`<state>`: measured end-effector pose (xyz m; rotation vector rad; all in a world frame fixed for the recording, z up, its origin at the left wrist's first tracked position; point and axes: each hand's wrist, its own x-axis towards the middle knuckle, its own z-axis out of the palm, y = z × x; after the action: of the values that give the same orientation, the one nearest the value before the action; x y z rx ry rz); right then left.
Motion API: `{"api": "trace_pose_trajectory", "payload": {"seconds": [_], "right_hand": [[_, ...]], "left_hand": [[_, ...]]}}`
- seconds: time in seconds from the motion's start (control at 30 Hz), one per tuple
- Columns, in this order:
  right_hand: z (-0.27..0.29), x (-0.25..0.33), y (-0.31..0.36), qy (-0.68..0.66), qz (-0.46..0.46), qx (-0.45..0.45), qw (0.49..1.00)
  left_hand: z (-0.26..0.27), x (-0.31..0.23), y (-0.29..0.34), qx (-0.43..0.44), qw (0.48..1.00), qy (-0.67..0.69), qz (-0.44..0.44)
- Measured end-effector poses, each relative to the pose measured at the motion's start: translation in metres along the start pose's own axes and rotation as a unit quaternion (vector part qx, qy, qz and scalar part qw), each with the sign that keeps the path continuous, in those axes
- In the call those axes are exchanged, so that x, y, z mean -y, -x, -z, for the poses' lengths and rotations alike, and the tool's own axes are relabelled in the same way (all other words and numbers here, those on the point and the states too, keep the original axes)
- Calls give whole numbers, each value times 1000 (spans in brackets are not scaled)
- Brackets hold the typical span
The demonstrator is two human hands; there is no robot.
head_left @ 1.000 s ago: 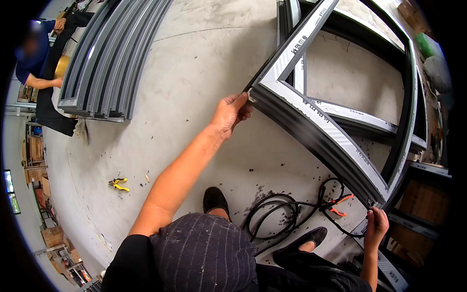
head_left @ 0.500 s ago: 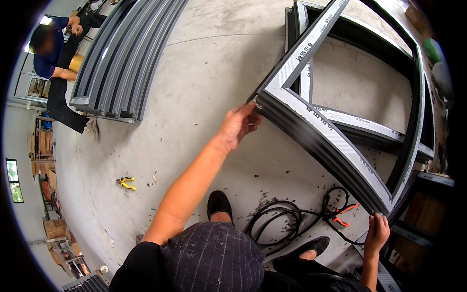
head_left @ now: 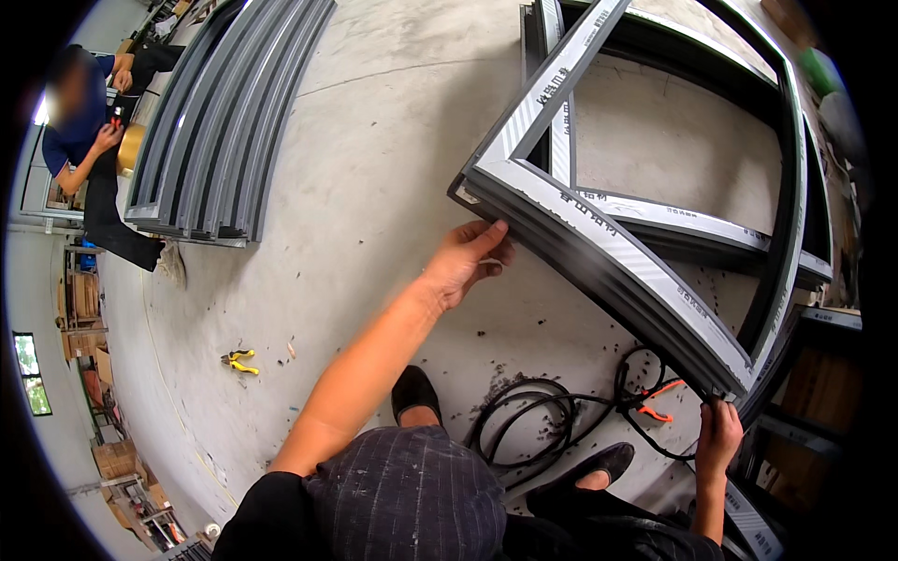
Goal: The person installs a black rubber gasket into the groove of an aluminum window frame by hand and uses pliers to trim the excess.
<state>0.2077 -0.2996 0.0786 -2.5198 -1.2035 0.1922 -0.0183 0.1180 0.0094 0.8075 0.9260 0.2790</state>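
Note:
A grey metal window frame [head_left: 599,224] with white printed film on its faces lies at the right, tilted, one corner toward me. My left hand [head_left: 466,265] is at its near side edge, just below the left corner. Thumb and curled fingers come together against the dark grooved side; what they pinch, if anything, is hidden. At the frame's lower corner is my right hand [head_left: 718,438], its fingertips closed together against the profile. Whatever sits between those fingertips is too small to make out. A black strip or cable [head_left: 524,421] lies coiled on the floor and runs toward my right wrist.
A second frame [head_left: 673,213] lies beneath the first. Orange-handled pliers [head_left: 659,402] rest by the coil, yellow-handled pliers [head_left: 241,361] on the floor [head_left: 374,140] at left. Grey profiles [head_left: 224,122] are stacked at upper left, beside a seated co-worker [head_left: 79,131]. Dark scraps litter the floor.
My left hand has slid from the frame's left corner a short way down its near edge. My right hand stays at the lower corner. The co-worker's arm has shifted, now holding something small and red.

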Motion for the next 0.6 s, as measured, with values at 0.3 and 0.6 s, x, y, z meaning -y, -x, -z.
{"api": "trace_pose_trajectory", "payload": {"seconds": [0.3, 0.6], "right_hand": [[-7, -35, 36, -256, -167, -72, 949], [-14, -65, 66, -436, -305, -169, 830]], "left_hand": [[-17, -7, 5, 15, 996, -25, 84], [-41, -30, 8, -18, 960, -151, 236]]}}
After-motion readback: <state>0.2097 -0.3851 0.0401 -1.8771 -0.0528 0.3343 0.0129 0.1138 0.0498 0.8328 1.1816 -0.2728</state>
